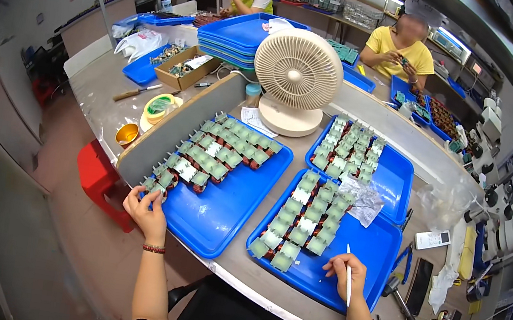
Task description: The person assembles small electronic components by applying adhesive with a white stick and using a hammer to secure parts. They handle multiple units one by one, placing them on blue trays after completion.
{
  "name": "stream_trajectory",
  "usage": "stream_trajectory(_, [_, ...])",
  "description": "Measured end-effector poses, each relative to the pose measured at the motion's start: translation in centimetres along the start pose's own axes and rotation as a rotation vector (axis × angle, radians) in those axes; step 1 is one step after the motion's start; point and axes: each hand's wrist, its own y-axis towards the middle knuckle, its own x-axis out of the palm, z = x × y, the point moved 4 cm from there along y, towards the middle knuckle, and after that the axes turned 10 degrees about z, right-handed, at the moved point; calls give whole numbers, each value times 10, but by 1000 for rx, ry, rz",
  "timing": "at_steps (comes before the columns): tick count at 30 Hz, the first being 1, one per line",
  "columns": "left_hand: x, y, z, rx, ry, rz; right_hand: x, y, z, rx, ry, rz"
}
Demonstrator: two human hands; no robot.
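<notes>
At the near left corner of the left blue tray (202, 224), my left hand (147, 210) pinches a small green-topped coil part (154, 187) at the end of a row. Rows of similar parts (223, 146), with pale green boards over copper-coloured windings, fill that tray's far left side. My right hand (347, 274) is closed round a thin white pen-like stick (349, 269), its tip pointing up and away. It hovers over the bare right side of the near right blue tray (381, 247). More coil parts (297, 220) stand in rows along this tray's left side.
Behind sits a third blue tray (400, 179) of parts, with a crumpled clear bag (361, 200). A beige fan (297, 75) stands by the low partition. On the right lie a hammer (405, 309), pliers (403, 263) and a phone (420, 286). Two people work beyond.
</notes>
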Motion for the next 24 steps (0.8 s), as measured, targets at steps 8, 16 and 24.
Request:
stream_trajectory(8, [-28, -11, 54, -409, -759, -222, 3, -12, -24, -66, -30, 33])
stream_trajectory(16, [-20, -63, 178, -713, -1212, -866, 41, -27, -66, -602, -453, -155])
stream_trajectory(24, [-16, -86, 248, -612, -1292, -1180, 12, -33, -65, -541, -328, -8])
